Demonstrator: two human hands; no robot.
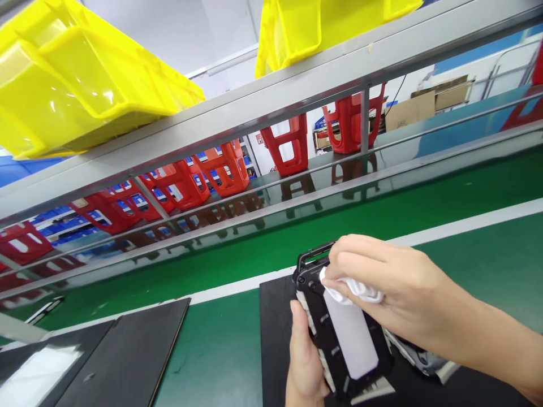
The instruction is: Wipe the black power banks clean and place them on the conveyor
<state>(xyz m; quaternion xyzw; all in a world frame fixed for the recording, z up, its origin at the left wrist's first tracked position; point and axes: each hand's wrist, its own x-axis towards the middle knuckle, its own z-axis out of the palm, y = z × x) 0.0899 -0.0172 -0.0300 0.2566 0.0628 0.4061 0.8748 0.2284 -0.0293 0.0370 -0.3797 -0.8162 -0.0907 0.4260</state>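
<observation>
My left hand (pixel 306 362) grips a black rugged device case (pixel 328 333) by its left side, thumb along the edge. The case is tilted, with a loop handle at its top and a pale panel (pixel 352 333) down its middle. In my right hand (pixel 386 277) a crumpled white cloth or tissue (pixel 356 289) is pinched, pressed against the upper part of the case. Pale strips run along the case's edges. Partly hidden under my right forearm, a second, similar grey-black case (pixel 424 353) lies on the black mat (pixel 274 333).
Another black board (pixel 136 345) and white paper (pixel 40 373) lie at left on the green bench (pixel 212 350). Beyond runs a green conveyor belt (pixel 263 249). A metal shelf rail (pixel 237 118) crosses above, bearing yellow bins (pixel 85 79). Several red plastic stands (pixel 288 144) stand behind it.
</observation>
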